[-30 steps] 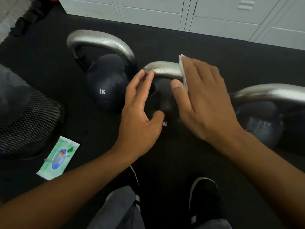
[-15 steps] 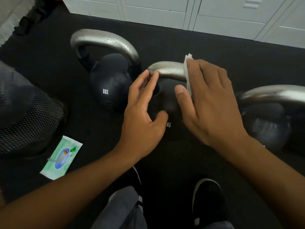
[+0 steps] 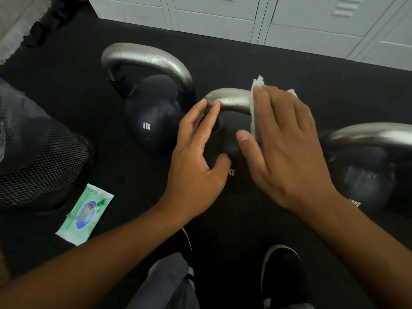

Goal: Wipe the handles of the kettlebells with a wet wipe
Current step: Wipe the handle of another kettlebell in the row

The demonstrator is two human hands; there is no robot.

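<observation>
Left of our left hand point(image 3: 196, 166), a wipes pack point(image 3: 85, 214) lies on the floor point(image 3: 223, 54), and beyond the fingertips stands the first kettlebell point(image 3: 153, 121), its handle point(image 3: 147, 58) arching upward. The left hand is spread and relaxed, fingers straight, their tips touching the left end of the middle handle point(image 3: 229, 99); it grips nothing. We judge it is there to steady the middle kettlebell point(image 3: 231, 141), which sits under and between both hands.

The right hand point(image 3: 287, 148) presses the wipe point(image 3: 256, 103) over the right part of that handle, fingers lying across the top and thumb below; white edges poke out past the fingers. Whether the fingers curl fully round the bar is hidden.

To do this well, we should wrap the wipe round the bar and slide it end to end, turning the wrist so the underside is covered too, then cover the spot under the left fingertips.

The bar's long axis runs left to right between the hands. Right of the right hand stands a third kettlebell point(image 3: 365, 177), its handle point(image 3: 374, 134) lying the same way.
</observation>
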